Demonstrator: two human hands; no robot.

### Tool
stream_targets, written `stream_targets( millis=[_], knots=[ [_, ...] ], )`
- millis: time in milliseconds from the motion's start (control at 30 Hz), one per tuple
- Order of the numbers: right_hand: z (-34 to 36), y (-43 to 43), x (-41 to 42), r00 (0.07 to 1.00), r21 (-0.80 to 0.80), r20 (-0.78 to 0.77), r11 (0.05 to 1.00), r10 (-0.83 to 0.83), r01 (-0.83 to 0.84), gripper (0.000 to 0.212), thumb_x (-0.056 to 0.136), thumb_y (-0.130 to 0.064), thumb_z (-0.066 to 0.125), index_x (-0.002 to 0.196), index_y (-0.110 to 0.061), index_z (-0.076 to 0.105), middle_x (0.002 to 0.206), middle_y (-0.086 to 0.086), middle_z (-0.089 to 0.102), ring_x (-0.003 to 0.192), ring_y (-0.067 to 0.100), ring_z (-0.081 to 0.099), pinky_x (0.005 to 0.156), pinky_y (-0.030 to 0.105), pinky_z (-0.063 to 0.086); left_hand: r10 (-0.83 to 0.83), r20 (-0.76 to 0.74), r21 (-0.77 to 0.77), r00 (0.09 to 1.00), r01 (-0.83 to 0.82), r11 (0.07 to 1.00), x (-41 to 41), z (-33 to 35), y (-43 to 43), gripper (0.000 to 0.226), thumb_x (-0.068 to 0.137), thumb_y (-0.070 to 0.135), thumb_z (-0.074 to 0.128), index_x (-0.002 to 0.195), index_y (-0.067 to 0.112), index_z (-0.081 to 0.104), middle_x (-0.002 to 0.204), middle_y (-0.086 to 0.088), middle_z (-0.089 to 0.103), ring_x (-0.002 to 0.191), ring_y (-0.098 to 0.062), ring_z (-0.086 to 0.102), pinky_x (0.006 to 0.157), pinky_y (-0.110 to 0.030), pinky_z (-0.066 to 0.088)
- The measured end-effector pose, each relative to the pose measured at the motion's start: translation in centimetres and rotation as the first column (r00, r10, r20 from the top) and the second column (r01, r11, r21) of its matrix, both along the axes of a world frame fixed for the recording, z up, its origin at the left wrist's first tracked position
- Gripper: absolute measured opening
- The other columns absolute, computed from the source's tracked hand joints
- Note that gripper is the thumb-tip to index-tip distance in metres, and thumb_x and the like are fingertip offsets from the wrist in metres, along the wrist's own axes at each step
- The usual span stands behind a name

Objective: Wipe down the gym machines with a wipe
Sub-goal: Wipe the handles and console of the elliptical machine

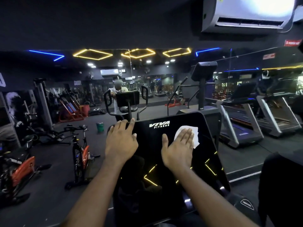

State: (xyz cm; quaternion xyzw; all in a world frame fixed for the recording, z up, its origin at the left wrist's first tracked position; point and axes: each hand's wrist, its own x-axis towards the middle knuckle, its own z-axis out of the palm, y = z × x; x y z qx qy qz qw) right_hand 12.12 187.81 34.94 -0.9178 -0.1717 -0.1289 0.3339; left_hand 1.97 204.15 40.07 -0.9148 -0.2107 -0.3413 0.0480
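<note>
The right hand (178,149) lies flat on the sloping black panel (150,136) of a gym machine, fingers straight and pressed together, thumb held out to the left. Under its fingers is the white wipe (196,133), pinned against the glossy surface. The crumpled cloth shows past the fingertips and out to the right of the hand, while the palm covers the rest. It sits in the upper right part of the panel, just below and right of the white "VIVA FITNESS" lettering.

The left hand (121,141) rests on the panel's upper left corner, fingers nearly straight and slightly spread, tips reaching the top rim, thumb lying on the face. It is well clear of the wipe.

Beyond the panel to the left stands an exercise bike (80,153) with orange trim, and further back a green bucket (100,126) sits on the dark floor. To the right is a row of treadmills (237,125). A white air conditioner (246,13) hangs high on the right.
</note>
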Motion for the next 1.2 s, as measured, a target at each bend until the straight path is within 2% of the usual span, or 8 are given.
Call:
stream_targets(
  millis=[100,233,433,633,767,1000,1100,1200],
  knots=[
    [0.8,-1.4,1.9,1.0,0.008,-0.022,1.0,-0.006,0.007,0.09,0.098,-0.069,0.006,0.156,-0.004,-0.018,0.163,0.012,-0.024,0.154,0.026,-0.017,0.125,0.042,-0.002,-0.017,-0.026,0.0,1.0,0.017,1.0,-0.2,-0.1,0.4,0.065,0.1,0.032,0.049,0.159,0.022,0.024,0.157,-0.004,0.035,0.149,-0.026,0.025,0.123,-0.047,0.024],
    [3.6,-2.0,4.4,0.956,0.14,-0.252,0.971,-0.152,0.192,0.09,0.101,-0.065,0.012,0.157,0.001,-0.014,0.166,0.019,-0.018,0.154,0.031,-0.015,0.125,0.044,-0.003,-0.023,-0.111,-0.015,0.994,0.022,1.0,-0.3,0.5,0.7,0.07,0.099,0.026,0.047,0.161,0.022,0.015,0.162,-0.005,0.025,0.153,-0.027,0.015,0.126,-0.047,0.016],
    [-2.0,-0.2,-2.1,0.995,0.02,-0.096,1.0,-0.005,0.007,0.096,0.097,-0.071,0.007,0.155,0.001,-0.016,0.163,0.021,-0.021,0.153,0.034,-0.017,0.125,0.047,-0.002,-0.03,-0.131,-0.019,0.991,0.027,0.999,-0.4,0.3,0.7,0.072,0.099,0.023,0.048,0.162,0.021,0.013,0.163,-0.007,0.022,0.153,-0.029,0.012,0.126,-0.049,0.014],
    [1.8,-2.5,2.8,0.878,0.196,-0.434,0.929,-0.204,0.313,0.096,0.099,-0.067,0.016,0.155,0.004,-0.015,0.164,0.024,-0.019,0.153,0.037,-0.017,0.124,0.048,-0.006,-0.072,-0.205,-0.102,0.976,0.052,0.993,-0.9,1.3,0.8,0.076,0.097,0.014,0.046,0.162,0.022,0.007,0.166,-0.006,0.012,0.154,-0.028,0.002,0.127,-0.048,0.007],
    [-2.9,-0.6,-3.0,0.99,0.103,-0.132,0.992,-0.056,0.07,0.098,0.096,-0.071,0.01,0.155,0.003,-0.016,0.163,0.024,-0.019,0.153,0.037,-0.017,0.126,0.047,0.0,-0.084,-0.2,-0.136,0.976,0.057,0.989,-1.1,1.6,0.6,0.075,0.098,0.012,0.045,0.162,0.024,0.008,0.166,-0.004,0.012,0.154,-0.025,0.002,0.126,-0.047,0.011],
    [2.4,-1.1,2.6,0.993,0.059,-0.02,0.991,0.119,-0.118,0.089,0.096,-0.072,0.005,0.157,-0.011,-0.018,0.164,0.009,-0.025,0.152,0.026,-0.022,0.126,0.044,-0.005,-0.121,-0.204,-0.214,0.971,0.077,0.974,-1.1,1.8,1.5,0.08,0.093,0.01,0.046,0.162,0.028,0.01,0.166,0.001,0.014,0.153,-0.023,0.005,0.123,-0.051,0.023],
    [-0.6,-0.3,-1.2,0.894,-0.116,0.211,0.918,0.396,-0.379,0.088,0.097,-0.075,0.01,0.158,-0.019,-0.018,0.163,-0.001,-0.028,0.151,0.017,-0.027,0.124,0.037,-0.009,-0.118,-0.198,-0.202,0.973,0.077,0.976,-1.0,1.6,1.5,0.082,0.091,0.01,0.047,0.162,0.028,0.01,0.166,0.0,0.014,0.153,-0.024,0.006,0.124,-0.051,0.022],
    [-3.2,-1.4,-2.7,0.797,-0.262,0.249,0.83,0.551,-0.493,0.083,0.098,-0.074,0.01,0.158,-0.025,-0.018,0.164,-0.009,-0.027,0.149,0.007,-0.03,0.125,0.035,-0.006,-0.156,-0.167,-0.186,0.973,0.124,0.975,-1.6,1.1,1.8,0.079,0.095,0.007,0.047,0.162,0.027,0.01,0.168,0.003,0.009,0.155,-0.02,0.0,0.126,-0.045,0.016]
  ],
)
